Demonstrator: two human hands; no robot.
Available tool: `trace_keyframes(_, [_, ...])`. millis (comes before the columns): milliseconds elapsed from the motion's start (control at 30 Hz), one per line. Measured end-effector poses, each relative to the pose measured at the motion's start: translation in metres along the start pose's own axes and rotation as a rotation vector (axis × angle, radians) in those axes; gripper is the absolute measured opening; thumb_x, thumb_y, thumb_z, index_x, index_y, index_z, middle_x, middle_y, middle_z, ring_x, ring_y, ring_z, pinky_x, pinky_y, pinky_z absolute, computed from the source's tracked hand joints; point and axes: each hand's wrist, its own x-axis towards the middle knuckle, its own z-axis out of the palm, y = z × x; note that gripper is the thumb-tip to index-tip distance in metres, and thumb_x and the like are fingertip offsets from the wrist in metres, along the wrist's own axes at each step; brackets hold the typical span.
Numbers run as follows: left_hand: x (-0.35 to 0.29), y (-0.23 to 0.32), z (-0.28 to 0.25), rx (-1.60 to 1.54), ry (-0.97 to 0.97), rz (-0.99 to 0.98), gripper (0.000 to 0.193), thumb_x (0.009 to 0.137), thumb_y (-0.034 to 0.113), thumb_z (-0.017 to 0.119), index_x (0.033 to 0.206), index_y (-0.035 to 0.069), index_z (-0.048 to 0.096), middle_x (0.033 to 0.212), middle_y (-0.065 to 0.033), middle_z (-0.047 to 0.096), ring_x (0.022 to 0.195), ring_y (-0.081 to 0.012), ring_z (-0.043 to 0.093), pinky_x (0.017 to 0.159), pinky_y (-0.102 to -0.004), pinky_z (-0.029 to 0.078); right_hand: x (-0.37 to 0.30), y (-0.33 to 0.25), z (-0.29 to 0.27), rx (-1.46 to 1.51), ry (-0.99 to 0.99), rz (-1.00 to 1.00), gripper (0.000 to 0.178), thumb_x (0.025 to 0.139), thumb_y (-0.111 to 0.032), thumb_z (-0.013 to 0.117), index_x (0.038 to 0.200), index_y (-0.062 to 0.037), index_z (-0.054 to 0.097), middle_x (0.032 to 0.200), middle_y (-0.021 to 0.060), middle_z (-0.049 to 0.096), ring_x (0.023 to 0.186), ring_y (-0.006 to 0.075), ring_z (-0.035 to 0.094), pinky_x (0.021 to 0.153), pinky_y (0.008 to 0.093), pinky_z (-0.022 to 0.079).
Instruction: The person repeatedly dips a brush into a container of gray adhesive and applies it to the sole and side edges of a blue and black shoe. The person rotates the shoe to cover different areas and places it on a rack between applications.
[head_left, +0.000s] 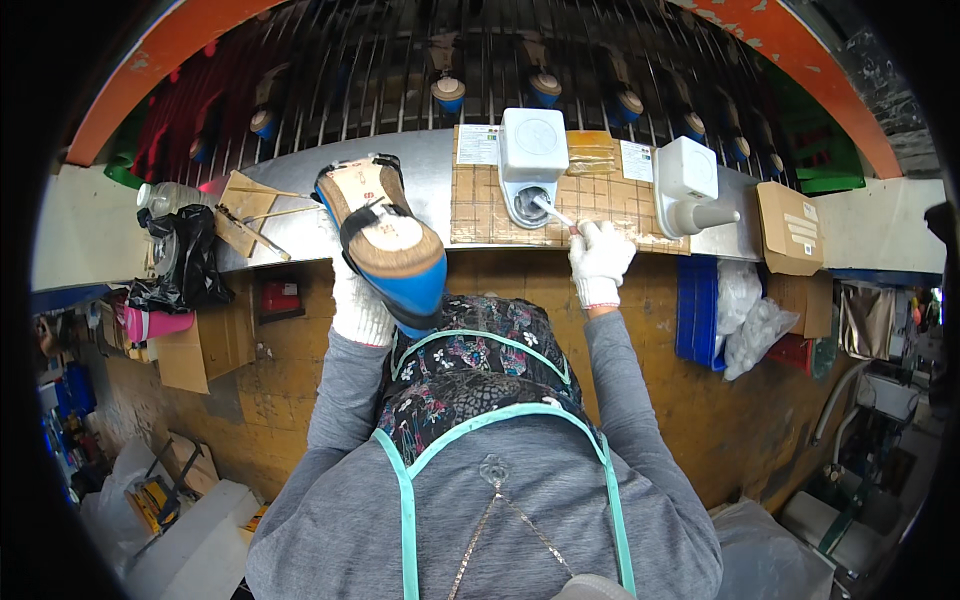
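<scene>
My left hand (360, 305), in a white glove, holds a shoe (385, 240) from below, sole side up: tan insole surface, blue sole edge, black strap across the middle. My right hand (600, 260), also gloved, grips a small brush (553, 212) whose tip dips into a round pot (527, 205) set under a white box dispenser (534, 143) on the metal workbench (420, 160). The shoe hovers just left of the pot.
A second white dispenser (688, 180) stands to the right, with a cardboard box (790, 228) beyond it. Wooden sticks on cardboard (245, 215) and a black plastic bag (185, 255) lie at the left. Behind the bench runs a wire rack with shoes on lasts (449, 92). Blue bins (697, 310) hang below.
</scene>
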Motion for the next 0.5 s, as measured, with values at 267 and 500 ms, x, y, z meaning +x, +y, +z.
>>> trace_keyframes(267, [-0.015, 0.016, 0.009, -0.252, -0.169, -0.122, 0.062, 0.104, 0.048, 0.045, 0.149, 0.006, 0.036, 0.140, -0.0199, 0.053, 0.121, -0.0331, 0.059, 0.103, -0.0498, 0.052, 0.002, 0.007, 0.000, 0.338, -0.203, 0.170, 0.019, 0.090, -0.030, 0.066, 0.081, -0.0133, 0.070, 0.074, 0.0047, 0.065, 0.068, 0.0244, 0.061, 0.067, 0.0371, 0.046])
trace_keyframes(500, [-0.019, 0.014, 0.039, 0.157, 0.106, -0.073, 0.078, 0.095, 0.063, 0.055, 0.147, 0.006, 0.042, 0.132, -0.0210, 0.060, 0.110, -0.0339, 0.066, 0.095, -0.0491, 0.057, 0.004, 0.019, -0.007, 1.216, -0.617, 0.678, 0.024, 0.092, -0.027, 0.068, 0.082, -0.0047, 0.071, 0.065, -0.0014, 0.059, 0.058, 0.0100, 0.049, 0.055, 0.0283, 0.039])
